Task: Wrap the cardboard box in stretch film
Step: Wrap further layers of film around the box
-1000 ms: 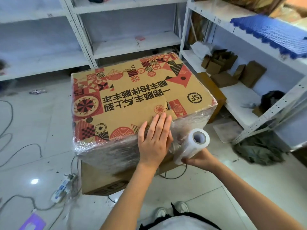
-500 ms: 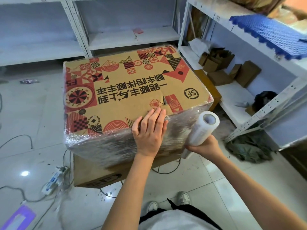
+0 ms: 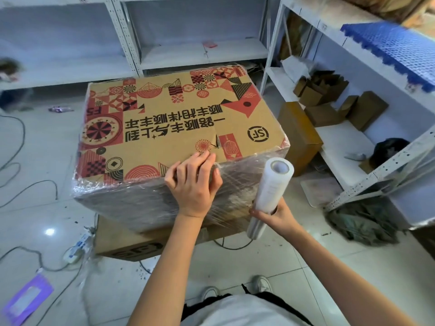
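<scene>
Nearest the camera, the person's two bare forearms are reaching forward over a white shirt hem and a pair of pale shoes (image 3: 261,284) standing on the tiled floor (image 3: 294,274). The right hand (image 3: 276,214) is gripping the lower part of the stretch film roll (image 3: 270,194), fingers curled tight around it, and the roll is standing nearly upright just beside the near right corner of the cardboard box (image 3: 174,123). Film is stretching from the roll onto the box's near side, which is already looking wrinkled and glossy under clear film. The left hand (image 3: 194,184) is lying flat over the box's near top edge — fingers held close together, their tips bending onto the printed top face, the palm pressing against the film-covered side.

The box, printed in red and black patterns, is sitting on a second plain carton (image 3: 131,243) on the floor. To the left, a power strip (image 3: 76,247) and loose cables are lying on the tiles. Farther right, small brown cartons (image 3: 329,100) are sitting on a white metal shelf (image 3: 341,142), with a blue plastic grid (image 3: 395,50) above — and more white shelving is running along the back wall.
</scene>
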The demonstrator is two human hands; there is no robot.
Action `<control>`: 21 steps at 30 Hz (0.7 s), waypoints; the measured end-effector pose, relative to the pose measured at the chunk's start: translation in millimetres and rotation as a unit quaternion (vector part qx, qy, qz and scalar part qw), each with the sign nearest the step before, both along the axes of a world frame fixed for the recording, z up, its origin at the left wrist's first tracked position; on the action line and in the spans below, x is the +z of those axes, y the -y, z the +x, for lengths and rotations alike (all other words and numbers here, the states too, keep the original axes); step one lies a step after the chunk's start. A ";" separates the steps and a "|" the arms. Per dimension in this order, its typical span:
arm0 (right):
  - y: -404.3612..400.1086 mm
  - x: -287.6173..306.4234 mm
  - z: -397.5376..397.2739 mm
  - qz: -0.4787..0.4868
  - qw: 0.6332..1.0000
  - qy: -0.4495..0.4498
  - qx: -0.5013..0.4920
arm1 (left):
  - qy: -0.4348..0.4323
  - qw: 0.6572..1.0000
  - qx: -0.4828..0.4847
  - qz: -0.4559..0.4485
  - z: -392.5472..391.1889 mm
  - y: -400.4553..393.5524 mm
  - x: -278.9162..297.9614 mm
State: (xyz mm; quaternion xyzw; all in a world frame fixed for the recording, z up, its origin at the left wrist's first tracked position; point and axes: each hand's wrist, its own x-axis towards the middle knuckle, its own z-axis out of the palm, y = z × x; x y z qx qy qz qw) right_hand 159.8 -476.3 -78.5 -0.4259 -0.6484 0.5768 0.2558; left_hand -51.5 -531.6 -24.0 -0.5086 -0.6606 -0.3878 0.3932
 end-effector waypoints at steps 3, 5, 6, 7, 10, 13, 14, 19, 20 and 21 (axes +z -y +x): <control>0.9 -2.2 6.0 -0.015 0.999 -0.004 0.029 | -0.004 1.000 0.006 0.001 -0.1 -2.0 -1.0; -2.0 -3.7 9.2 -0.009 0.999 0.003 0.047 | -0.004 1.000 0.008 0.005 0.3 -3.7 -0.7; -4.2 -3.5 10.8 0.000 0.998 0.003 0.057 | -0.004 1.000 0.008 0.006 0.4 -4.4 -0.7; -7.3 -4.2 13.8 0.014 0.998 0.005 0.066 | -0.004 1.000 0.007 0.005 0.1 -4.5 -0.4; -19.0 -3.1 23.5 0.053 0.996 0.011 0.075 | 0.003 1.000 0.005 -0.005 0.3 -3.1 -0.4; -33.6 1.7 32.0 0.058 0.994 0.031 0.084 | 0.010 1.000 0.008 -0.007 2.4 -2.6 -0.2; -39.2 1.3 33.8 0.058 0.994 0.037 0.089 | 0.012 1.000 0.010 -0.008 3.1 -3.1 0.2; -60.4 7.2 34.2 0.060 0.994 0.049 0.083 | 0.019 0.999 0.024 -0.016 5.9 -3.1 2.7; -63.5 8.1 34.3 0.060 0.994 0.050 0.077 | 0.021 0.999 0.028 -0.017 6.4 -3.9 3.1; -65.6 11.6 34.1 0.062 0.994 0.052 0.079 | 0.022 0.999 0.033 -0.017 7.1 -5.2 4.3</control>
